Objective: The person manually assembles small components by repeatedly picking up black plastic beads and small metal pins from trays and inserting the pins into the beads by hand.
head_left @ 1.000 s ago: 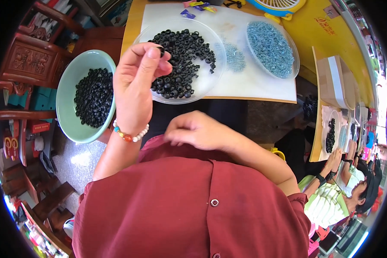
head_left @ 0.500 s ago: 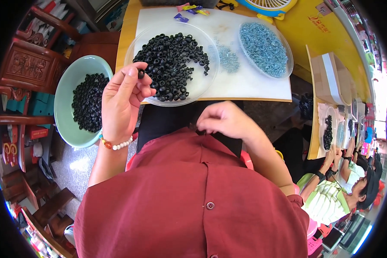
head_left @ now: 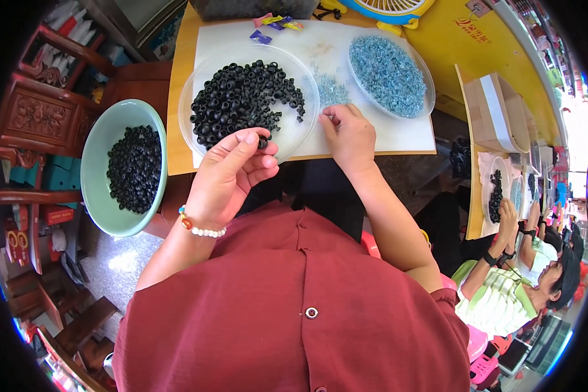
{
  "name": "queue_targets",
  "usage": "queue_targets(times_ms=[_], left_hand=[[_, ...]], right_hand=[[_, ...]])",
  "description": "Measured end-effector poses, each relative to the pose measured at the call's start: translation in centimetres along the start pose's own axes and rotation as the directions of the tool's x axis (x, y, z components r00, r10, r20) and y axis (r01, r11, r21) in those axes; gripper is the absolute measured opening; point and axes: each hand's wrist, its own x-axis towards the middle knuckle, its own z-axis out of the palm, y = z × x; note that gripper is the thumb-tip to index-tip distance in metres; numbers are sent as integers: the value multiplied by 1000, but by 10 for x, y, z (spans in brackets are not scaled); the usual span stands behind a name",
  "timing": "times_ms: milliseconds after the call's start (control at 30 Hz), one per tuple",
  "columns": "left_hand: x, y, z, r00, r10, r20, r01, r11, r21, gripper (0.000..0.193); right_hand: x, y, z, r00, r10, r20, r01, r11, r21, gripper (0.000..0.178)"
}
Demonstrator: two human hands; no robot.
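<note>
My left hand (head_left: 227,166), palm turned up, pinches a small black ring-shaped piece (head_left: 262,142) between thumb and fingertips, just over the near rim of a clear round tray (head_left: 300,140). Many similar black pieces (head_left: 225,98), with smaller black bits among them, fill much of that tray. My right hand (head_left: 351,140) is at the table's near edge with its fingertips pinched together; whatever they hold, if anything, is too small to make out. Just beyond those fingertips, small clear bluish pieces (head_left: 333,90) lie scattered on the white sheet (head_left: 398,134).
A clear oval tray (head_left: 428,98) heaped with clear bluish pieces sits at the right. A pale green basin (head_left: 91,170) of black pieces stands left of the table. Wrapped sweets (head_left: 261,37) and a blue-yellow fan (head_left: 389,10) are at the back. Co-workers (head_left: 496,291) sit at another table.
My left hand has shifted right and toward me, still pinching the black piece. My right hand has risen from my lap to the table edge beside the scattered clear pieces.
</note>
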Motion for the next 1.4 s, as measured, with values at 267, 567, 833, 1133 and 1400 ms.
queue_targets(times_ms=[267, 567, 833, 1133, 1400], left_hand=[[4, -3, 2, 998, -63, 20, 64, 996, -69, 23], [-1, -3, 7, 984, -141, 107, 157, 974, -165, 28], [-5, -6, 11, 992, 27, 125, -34, 998, 56, 21], [-13, -4, 2, 969, -26, 245, -44, 959, 279, 15], [-16, -14, -6, 972, -189, 138, 175, 979, 106, 12]], right_hand=[[-13, 8, -1, 996, 45, -72, -21, 955, 297, 8], [-19, -52, -56, 937, 118, 329, -341, 517, 785, 11], [-20, -87, -70, 971, -187, 148, 56, 782, 621, 6], [-13, -72, -78, 675, -77, 733, -626, 467, 625, 12], [-20, -72, -56, 615, -156, 773, -727, 265, 633, 18]])
